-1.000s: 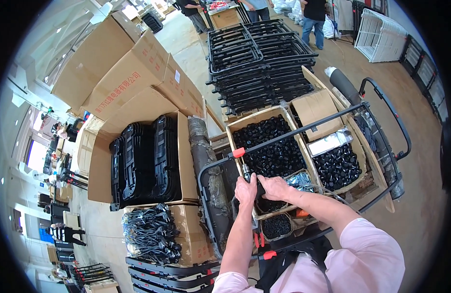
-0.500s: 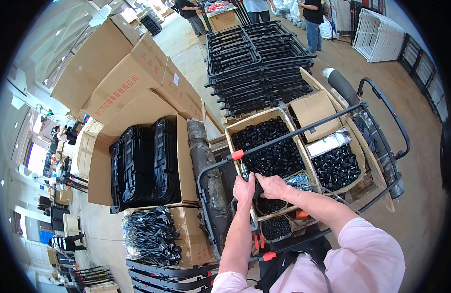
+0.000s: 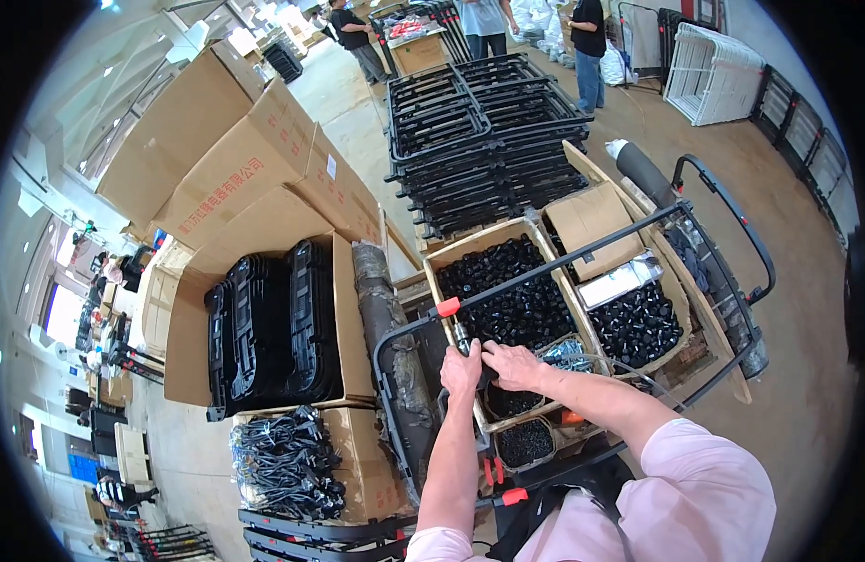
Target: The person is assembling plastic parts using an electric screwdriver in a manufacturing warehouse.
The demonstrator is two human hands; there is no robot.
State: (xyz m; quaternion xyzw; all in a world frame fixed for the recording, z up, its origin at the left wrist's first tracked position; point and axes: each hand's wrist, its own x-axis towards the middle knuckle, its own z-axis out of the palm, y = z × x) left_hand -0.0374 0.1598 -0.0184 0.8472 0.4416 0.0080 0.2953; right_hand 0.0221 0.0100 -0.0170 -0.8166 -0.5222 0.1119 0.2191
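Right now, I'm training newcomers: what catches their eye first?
Probably the black frame lying across the bins, left hand and right hand on a tool near its left end. Beyond it rises a stack of black frames; at left, an open carton holds black parts.

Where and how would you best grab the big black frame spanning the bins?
Probably by its long far rail, from above, palms down and spread apart: it is slim, nearly straight and exposed, running over the small black parts.
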